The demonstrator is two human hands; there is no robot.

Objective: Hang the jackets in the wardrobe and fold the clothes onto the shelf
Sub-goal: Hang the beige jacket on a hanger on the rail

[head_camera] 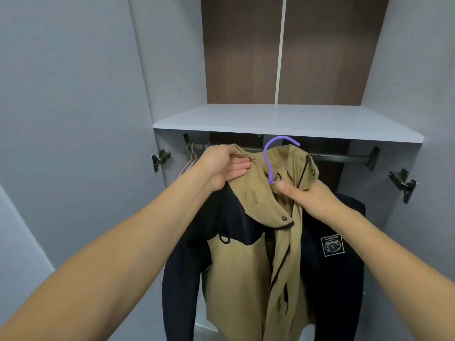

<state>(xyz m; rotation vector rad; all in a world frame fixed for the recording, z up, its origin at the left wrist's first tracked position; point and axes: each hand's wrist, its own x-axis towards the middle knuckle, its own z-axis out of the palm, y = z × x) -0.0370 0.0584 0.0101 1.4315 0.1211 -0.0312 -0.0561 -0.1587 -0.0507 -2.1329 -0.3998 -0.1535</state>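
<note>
A tan and black jacket [236, 267] hangs on a purple hanger [270, 153] in front of the open wardrobe. Its hook sticks up just below the metal rail [339, 157], not on it. My left hand [221, 166] grips the tan hood fabric at the upper left. My right hand [305, 195] pinches the collar at the base of the hook. The jacket's lower part hangs past the bottom of the frame.
A white shelf [283, 121] spans the wardrobe above the rail. Several pale hangers [192, 156] hang at the rail's left end. Both doors stand open, with hinges at left [160, 158] and right [403, 184].
</note>
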